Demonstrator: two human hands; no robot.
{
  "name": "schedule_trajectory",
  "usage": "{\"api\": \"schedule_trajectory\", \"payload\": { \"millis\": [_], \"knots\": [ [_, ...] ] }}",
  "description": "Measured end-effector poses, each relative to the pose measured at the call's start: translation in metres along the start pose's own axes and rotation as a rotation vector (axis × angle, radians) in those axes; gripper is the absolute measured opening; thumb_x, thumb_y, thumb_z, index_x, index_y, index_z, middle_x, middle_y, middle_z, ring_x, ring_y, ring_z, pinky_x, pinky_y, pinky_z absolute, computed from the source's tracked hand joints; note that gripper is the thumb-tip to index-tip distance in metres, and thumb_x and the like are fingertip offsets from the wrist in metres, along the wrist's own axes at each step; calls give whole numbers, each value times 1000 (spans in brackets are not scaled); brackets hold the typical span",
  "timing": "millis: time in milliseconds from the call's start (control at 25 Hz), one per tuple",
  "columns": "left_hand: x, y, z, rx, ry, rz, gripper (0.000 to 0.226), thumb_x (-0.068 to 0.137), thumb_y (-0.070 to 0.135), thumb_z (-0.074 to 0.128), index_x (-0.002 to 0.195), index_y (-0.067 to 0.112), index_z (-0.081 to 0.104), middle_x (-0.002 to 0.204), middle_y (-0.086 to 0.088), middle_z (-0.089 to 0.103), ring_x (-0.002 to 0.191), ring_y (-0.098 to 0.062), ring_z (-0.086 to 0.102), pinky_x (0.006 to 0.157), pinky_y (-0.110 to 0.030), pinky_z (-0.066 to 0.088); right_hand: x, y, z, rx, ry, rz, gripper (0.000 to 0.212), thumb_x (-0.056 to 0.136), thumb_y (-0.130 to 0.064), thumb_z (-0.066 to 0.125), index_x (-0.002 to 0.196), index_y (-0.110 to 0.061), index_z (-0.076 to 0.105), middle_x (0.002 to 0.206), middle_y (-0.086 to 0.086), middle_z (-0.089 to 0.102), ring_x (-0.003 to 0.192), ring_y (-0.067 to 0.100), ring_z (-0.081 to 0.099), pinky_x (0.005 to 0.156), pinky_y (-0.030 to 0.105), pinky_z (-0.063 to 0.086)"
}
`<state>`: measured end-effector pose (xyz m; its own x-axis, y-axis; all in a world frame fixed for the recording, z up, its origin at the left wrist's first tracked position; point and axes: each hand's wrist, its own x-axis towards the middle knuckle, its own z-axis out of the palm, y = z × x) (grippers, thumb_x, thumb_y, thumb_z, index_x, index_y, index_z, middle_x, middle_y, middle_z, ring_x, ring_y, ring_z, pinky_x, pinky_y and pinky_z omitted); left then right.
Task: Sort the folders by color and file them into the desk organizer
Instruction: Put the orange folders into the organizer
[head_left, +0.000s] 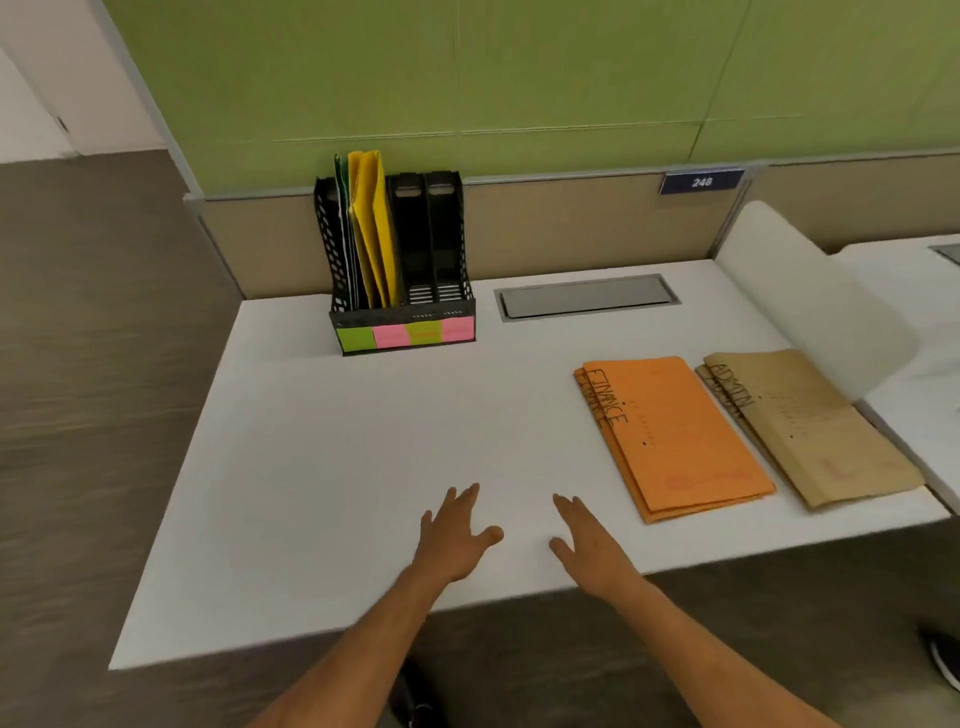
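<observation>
On the white desk, toward its right side, lie two small stacks of folders: orange folders marked FINANCE and, just beside them to the right, tan folders marked ADMIN. At the back left stands a black desk organizer with four slots; green folders sit upright in the leftmost slot, yellow folders in the second, and the front carries green and pink labels. Near the front edge, the left hand and right hand reach out flat with fingers spread, holding nothing. A metal cable hatch sits in the desk behind the stacks.
</observation>
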<state>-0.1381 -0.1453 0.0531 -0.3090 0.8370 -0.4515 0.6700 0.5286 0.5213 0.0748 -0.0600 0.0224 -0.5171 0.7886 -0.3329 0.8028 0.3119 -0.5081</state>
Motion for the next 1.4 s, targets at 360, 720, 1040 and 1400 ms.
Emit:
{"api": "schedule_trajectory", "payload": {
  "millis": [360,720,1040,1400],
  "knots": [
    [-21,95,66,-95,0,58,77,95,55,57,158,38,17,169,2,7,155,-31,13,122,-49,21,-63,100,-66,116,83,83,65,102,-42,44,156,-31,12,165,-5,15,151,17,18,121,37,20],
    [35,160,86,-53,-49,117,76,95,52,59,158,37,19,169,1,12,154,-26,19,121,-45,25,-43,161,-102,133,129,176,65,101,-44,44,156,-31,12,165,-6,13,152,16,14,121,37,18],
    [121,184,83,-72,-85,117,73,96,51,59,158,33,24,166,2,24,154,-19,19,121,-41,26,17,202,-121,118,126,169,60,102,-33,46,155,-23,19,161,1,24,148,19,25,118,34,25],
    [148,199,98,-110,-125,19,71,94,46,64,155,30,31,160,4,37,145,-18,38,117,-39,36,80,269,-153,-59,22,231,67,99,-31,51,155,-11,19,161,15,20,148,33,18,121,45,21]
  ]
}}
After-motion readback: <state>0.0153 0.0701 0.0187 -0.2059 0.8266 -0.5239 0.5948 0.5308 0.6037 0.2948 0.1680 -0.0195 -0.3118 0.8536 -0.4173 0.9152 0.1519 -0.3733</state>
